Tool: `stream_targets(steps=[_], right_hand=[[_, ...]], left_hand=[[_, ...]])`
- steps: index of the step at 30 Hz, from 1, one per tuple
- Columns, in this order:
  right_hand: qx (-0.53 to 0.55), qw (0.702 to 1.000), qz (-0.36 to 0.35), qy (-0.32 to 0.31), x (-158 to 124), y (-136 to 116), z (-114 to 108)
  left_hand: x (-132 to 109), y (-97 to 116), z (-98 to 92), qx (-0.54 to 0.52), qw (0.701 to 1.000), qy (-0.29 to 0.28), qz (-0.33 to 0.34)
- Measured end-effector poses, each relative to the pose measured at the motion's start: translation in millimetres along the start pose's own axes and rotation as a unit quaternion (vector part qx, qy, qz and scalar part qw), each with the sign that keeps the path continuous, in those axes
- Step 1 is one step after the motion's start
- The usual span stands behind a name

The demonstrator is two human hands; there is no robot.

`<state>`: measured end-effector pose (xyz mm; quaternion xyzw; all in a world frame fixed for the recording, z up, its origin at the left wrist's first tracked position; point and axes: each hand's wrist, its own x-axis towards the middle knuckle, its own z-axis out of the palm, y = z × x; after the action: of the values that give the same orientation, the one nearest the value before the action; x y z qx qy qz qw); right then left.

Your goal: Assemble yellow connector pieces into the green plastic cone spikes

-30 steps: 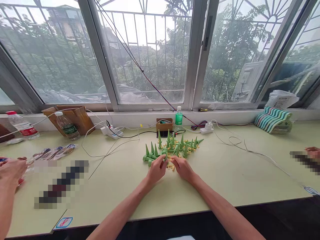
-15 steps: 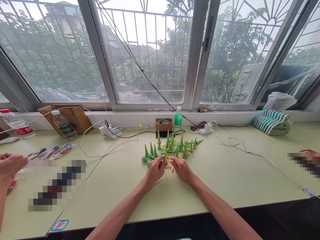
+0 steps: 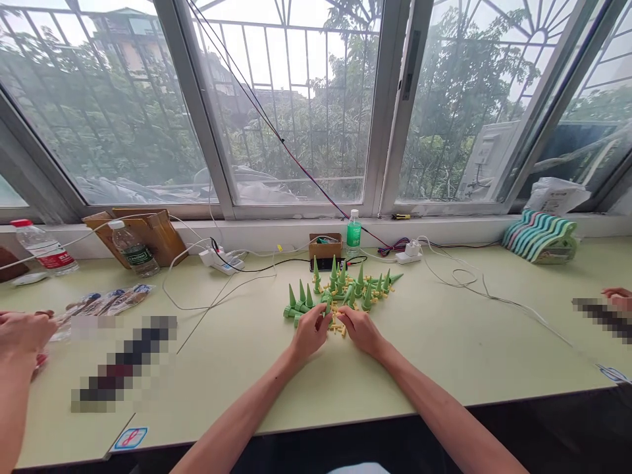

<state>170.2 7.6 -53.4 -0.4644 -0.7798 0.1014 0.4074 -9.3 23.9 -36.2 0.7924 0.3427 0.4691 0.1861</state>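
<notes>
Green cone (image 3: pixel 328 307) upright in left hand (image 3: pixel 311 329), grip clamped on it, above desk (image 3: pixel 444 349). Right hand (image 3: pixel 361 331) just beside, fingertips near yellow pegs (image 3: pixel 342 332); cannot tell whether grip holds one. Other cones (image 3: pixel 360 274) standing beyond hands, more yellow pegs scattered among them.

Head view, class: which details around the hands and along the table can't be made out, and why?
In the head view:
- Green spike: its lower end, hidden by the left hand.
- Right hand: what it pinches, too small to identify.
- Co-worker's hand: cut off by the right edge.
- Dark strip, left: pixelation hides what it is.
- Cardboard box: contents too small to tell.
</notes>
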Motion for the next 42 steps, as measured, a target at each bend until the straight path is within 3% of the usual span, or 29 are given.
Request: stream_targets(steps=[42], right_hand=[[0.046, 0.999, 0.003, -0.002, 1.3, -2.4, -2.3]], left_hand=[[1.5, 0.3, 1.7, -0.013, 0.999, -0.015, -0.026]])
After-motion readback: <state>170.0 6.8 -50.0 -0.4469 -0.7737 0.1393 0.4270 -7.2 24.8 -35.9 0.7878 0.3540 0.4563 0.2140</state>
